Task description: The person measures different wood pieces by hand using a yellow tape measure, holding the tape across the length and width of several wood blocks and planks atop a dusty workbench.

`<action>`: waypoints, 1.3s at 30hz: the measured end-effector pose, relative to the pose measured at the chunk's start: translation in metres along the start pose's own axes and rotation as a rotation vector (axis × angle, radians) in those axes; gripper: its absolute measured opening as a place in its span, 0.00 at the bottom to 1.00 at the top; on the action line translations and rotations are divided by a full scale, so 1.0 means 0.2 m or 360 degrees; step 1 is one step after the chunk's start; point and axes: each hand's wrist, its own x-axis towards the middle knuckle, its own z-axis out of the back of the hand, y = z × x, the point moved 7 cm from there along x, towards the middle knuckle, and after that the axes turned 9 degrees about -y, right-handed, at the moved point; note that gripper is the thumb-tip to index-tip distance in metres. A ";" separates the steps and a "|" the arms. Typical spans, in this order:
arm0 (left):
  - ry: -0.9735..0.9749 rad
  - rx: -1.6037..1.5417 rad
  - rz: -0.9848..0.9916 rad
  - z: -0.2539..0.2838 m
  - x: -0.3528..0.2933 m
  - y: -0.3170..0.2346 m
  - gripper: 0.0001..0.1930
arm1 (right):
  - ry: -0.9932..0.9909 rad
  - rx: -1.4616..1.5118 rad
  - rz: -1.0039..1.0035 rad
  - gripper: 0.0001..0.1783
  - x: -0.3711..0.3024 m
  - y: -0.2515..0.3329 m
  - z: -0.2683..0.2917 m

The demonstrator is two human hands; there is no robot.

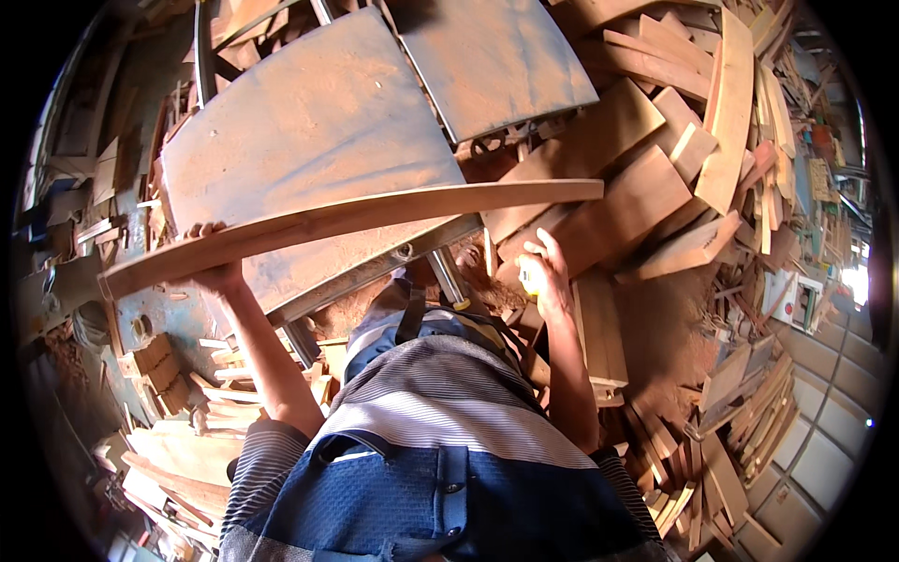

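Observation:
A long, slightly curved wooden board [375, 214] spans the view in front of me, its left end lower and nearer than its right. My left hand [213, 272] grips it near the left end, fingertips showing over the far edge and the palm underneath. Past the board's right end, my right hand [552, 276] is closed around a small yellow object [530, 277] that looks like a tape measure. Its fingers are apart from the board. Beneath the board is a metal machine table [309, 122] dusted with sawdust.
A second metal table plate [492, 66] adjoins at the far right. Stacked planks [618, 206] crowd the right side. Offcuts [187, 450] are heaped at lower left, and more scraps [749, 412] lie at lower right. A metal leg [449, 276] stands close to my body.

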 end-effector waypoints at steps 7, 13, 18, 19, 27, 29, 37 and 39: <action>0.0475 0.0298 0.0075 -0.86 0.04 0.32 0.53 | 0.0264 -0.0869 0.1424 0.28 -0.25 0.61 -0.39; 0.0408 0.0715 -0.0037 -1.58 -0.10 0.92 0.53 | 0.0120 -0.1134 0.2184 0.42 -0.63 1.19 -0.76; 0.0427 0.0913 0.0053 -1.94 -0.42 1.36 0.51 | -0.0080 -0.0959 0.2137 0.37 -0.60 1.25 -0.68; 0.0530 0.0980 0.0016 -1.98 -0.46 1.42 0.44 | -0.0100 -0.0911 0.2088 0.35 -0.57 1.24 -0.63; 0.1294 0.1699 0.0129 -2.16 -0.48 2.07 0.45 | -0.0223 -0.0472 0.1686 0.26 -0.27 1.29 -0.17; 0.1177 0.2053 0.0312 -1.97 -0.47 2.15 0.52 | -0.0303 -0.0350 0.1702 0.25 -0.24 1.34 0.00; 0.1923 0.2614 0.0644 -1.09 -0.79 2.54 0.66 | 0.0015 0.0536 0.1307 0.24 -0.37 1.78 0.65; 0.1984 0.2318 0.0171 -1.00 -0.84 2.69 0.63 | -0.0078 0.0666 0.1443 0.24 -0.49 1.93 0.75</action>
